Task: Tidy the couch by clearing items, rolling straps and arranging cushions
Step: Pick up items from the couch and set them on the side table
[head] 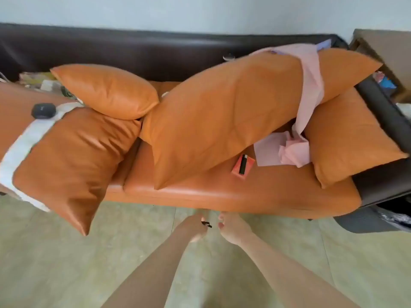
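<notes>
Seen from above: an orange couch [244,194] with a dark brown back, standing on a pale tiled floor [55,263]. Four orange cushions lying in disorder on the seat: a big one [218,121] slanted across the middle, a small one [106,91] leaning at the back left, another [69,161] hanging over the front edge at the left, and one [351,138] flat at the right end under the big one. A white strap [24,141] running across the left cushion, with a dark round object [43,110] resting on it near the top. A pink cloth [309,85] draped over the big cushion and falling in a crumpled heap on the seat, just beside a small orange box [243,166] with a black bar on top. Both hands held low in front of the couch, over the floor: the left hand [193,226] with its grip closed on a small black clip [206,224], pinched at the fingertips; the right hand [233,227] close beside, fingers curled loosely, holding nothing, not touching the clip.
</notes>
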